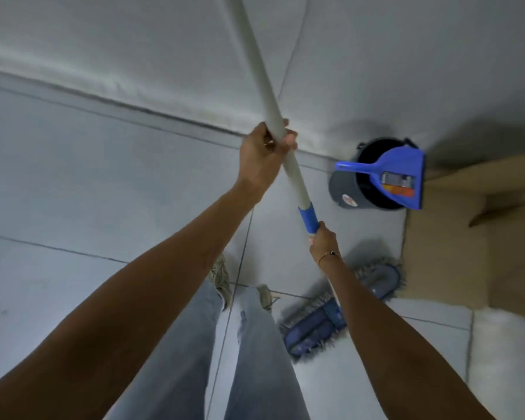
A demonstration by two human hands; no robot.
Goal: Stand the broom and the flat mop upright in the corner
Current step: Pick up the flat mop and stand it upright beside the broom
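Both fists grip the flat mop's pole [264,83]: left hand [262,154] high, right hand [323,241] below the blue collar (mop head [319,324] on the tiles).

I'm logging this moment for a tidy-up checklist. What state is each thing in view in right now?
Grey mop pole with blue collar: tilted, held by both hands.
Left hand: closed around the pole, higher up.
Right hand: closed on the pole just below the collar.
Blue fringed flat mop head: lying on the tiled floor.
Dark round bucket: upright near the wall.
Blue plastic dustpan: resting across the bucket.
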